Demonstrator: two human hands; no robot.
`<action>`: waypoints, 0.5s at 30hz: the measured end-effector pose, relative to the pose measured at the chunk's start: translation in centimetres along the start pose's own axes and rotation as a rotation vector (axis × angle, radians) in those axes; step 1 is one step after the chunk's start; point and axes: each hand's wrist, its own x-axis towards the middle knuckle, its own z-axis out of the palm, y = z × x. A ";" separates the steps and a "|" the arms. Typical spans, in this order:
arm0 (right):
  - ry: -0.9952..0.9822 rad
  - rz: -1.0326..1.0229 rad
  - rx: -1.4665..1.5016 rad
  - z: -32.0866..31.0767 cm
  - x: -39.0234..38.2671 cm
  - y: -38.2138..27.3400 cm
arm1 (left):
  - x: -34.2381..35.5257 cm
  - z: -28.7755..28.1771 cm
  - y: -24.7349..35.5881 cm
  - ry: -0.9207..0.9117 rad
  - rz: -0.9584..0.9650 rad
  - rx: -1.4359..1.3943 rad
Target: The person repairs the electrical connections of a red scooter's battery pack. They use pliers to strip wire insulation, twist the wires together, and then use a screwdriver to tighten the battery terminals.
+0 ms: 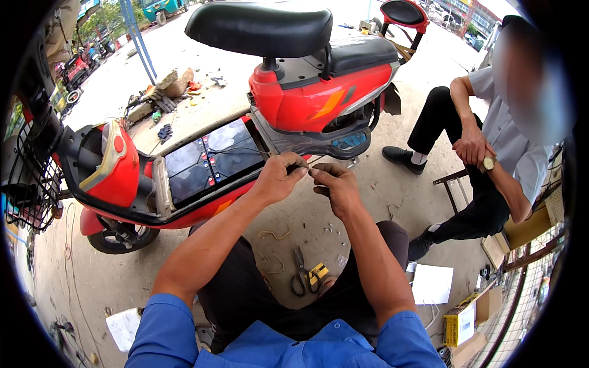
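In front of me stands a red electric scooter with its floorboard compartment uncovered. Inside lie several dark batteries with red and blue terminals, and thin black wires run across them toward my hands. My left hand is closed in a pinch beside the compartment's right end. Close against it, my right hand pinches too, thumb against forefinger. A short bit of thin dark wire shows between the fingertips, though the fingers cover most of it. On the ground below lie black-handled scissors.
A seated person rests clasped hands on the right. Beside the scissors lies a small yellow box. White paper and an opened yellow carton are at lower right. Rocks and gloves lie beyond the scooter.
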 end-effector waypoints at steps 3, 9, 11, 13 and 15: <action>-0.007 -0.003 0.014 -0.1 0.2 0.3 | -0.1 -0.1 0.2 -0.004 -0.006 -0.008; 0.005 0.002 0.012 0.2 0.1 0.3 | -0.1 -0.1 0.0 -0.003 0.017 -0.009; 0.006 0.006 0.015 0.3 0.1 0.3 | 0.0 -0.1 0.0 -0.003 0.013 -0.011; 0.004 0.010 0.027 0.2 0.1 0.4 | 0.0 -0.1 0.0 -0.004 0.007 -0.010; -0.002 0.001 0.030 0.0 0.1 0.6 | 0.0 -0.1 0.1 -0.009 -0.013 -0.012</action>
